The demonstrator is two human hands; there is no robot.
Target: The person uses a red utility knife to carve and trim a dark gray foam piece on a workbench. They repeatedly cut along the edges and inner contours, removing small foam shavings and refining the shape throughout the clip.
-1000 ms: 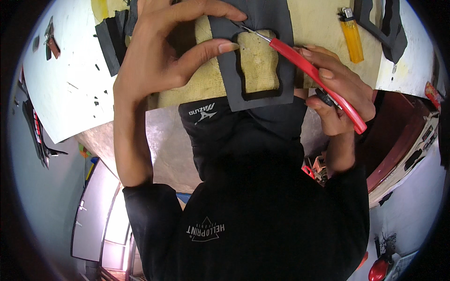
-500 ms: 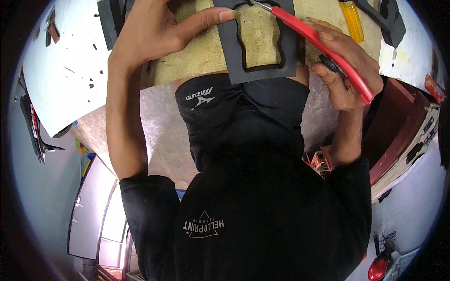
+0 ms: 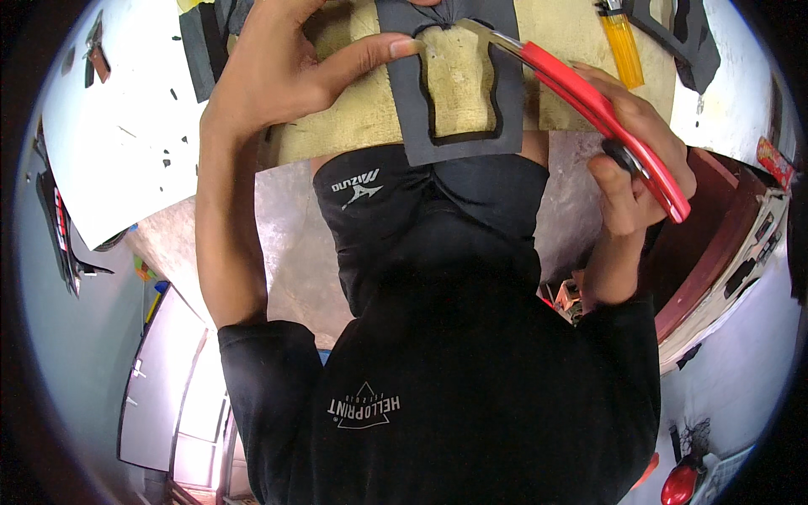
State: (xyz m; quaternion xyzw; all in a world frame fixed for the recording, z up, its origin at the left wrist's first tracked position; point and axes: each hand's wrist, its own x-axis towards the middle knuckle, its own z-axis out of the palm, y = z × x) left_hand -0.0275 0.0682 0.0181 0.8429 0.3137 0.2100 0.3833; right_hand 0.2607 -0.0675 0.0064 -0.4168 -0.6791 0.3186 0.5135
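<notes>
1. Sheet (image 3: 463,149), dark grey, lies upper centre in the frame.
2. Left hand (image 3: 282,80), spread wide, thumb over its edge: press flat, clear of the blade (image 3: 507,40).
3. Right hand (image 3: 650,122), curled around the red cutter (image 3: 589,101): draw slowly, steadily.

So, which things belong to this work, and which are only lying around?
In use:
red cutter, in right hand
dark sheet with cutout, under thumb of left hand
yellowish board beneath

Apparently lying about:
yellow lighter
dark strips
brown-handled tool

Red knife (image 3: 608,119) farther right, its blade (image 3: 507,39) farther from the left thumb (image 3: 366,56).
</notes>
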